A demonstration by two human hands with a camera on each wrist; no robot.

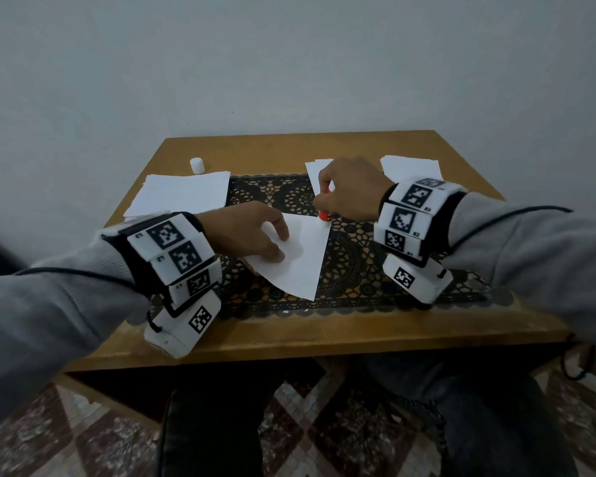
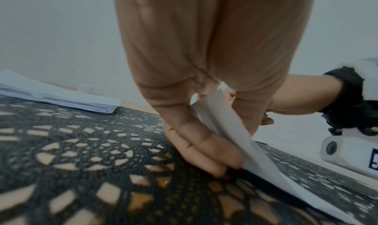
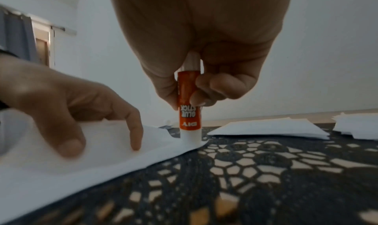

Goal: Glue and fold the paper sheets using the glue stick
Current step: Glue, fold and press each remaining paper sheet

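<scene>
A white sheet (image 1: 300, 266) lies at an angle on the black lace mat (image 1: 355, 270) in the middle of the table. My left hand (image 1: 279, 244) rests on its left part, thumb and fingertips (image 3: 135, 141) pressing it down. In the left wrist view the sheet's edge (image 2: 225, 126) curves up beside the hand. My right hand (image 1: 324, 201) grips an orange and white glue stick (image 3: 189, 115) upright. The stick's white end touches the sheet's far right corner. The orange label (image 1: 324, 215) shows below the right hand's fingers.
A white cap (image 1: 197, 165) stands at the table's back left, behind a stack of sheets (image 1: 179, 194). More white papers lie behind my right hand (image 1: 313, 170) and at the back right (image 1: 410, 166). The wooden table edge (image 1: 324, 339) runs close to me.
</scene>
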